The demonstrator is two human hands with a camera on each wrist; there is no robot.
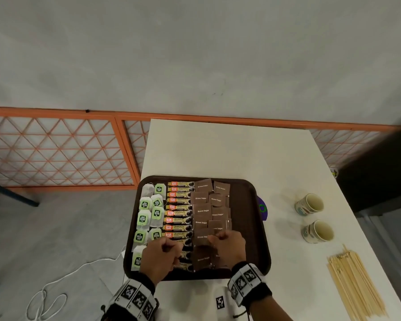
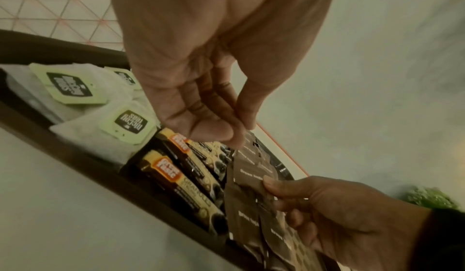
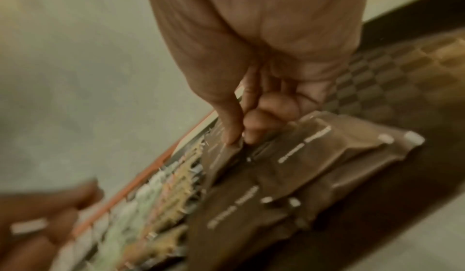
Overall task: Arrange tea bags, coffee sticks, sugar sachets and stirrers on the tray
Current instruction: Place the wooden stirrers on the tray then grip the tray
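Sachets fill the tray's middle columns beside sticks and tea bags, kept in lanes so each kind reads apart; stirrers wait on the desk at 4 o'clock. Left wrist: my left hand curls, fingers pinching a sachet's top edge to steady it. Right wrist, blurred: my right hand pinches a sachet corner, squaring the row.

On my brown tray, tea bags fill the left column, coffee sticks the middle, brown sugar sachets beside them; stirrers lie right of it.
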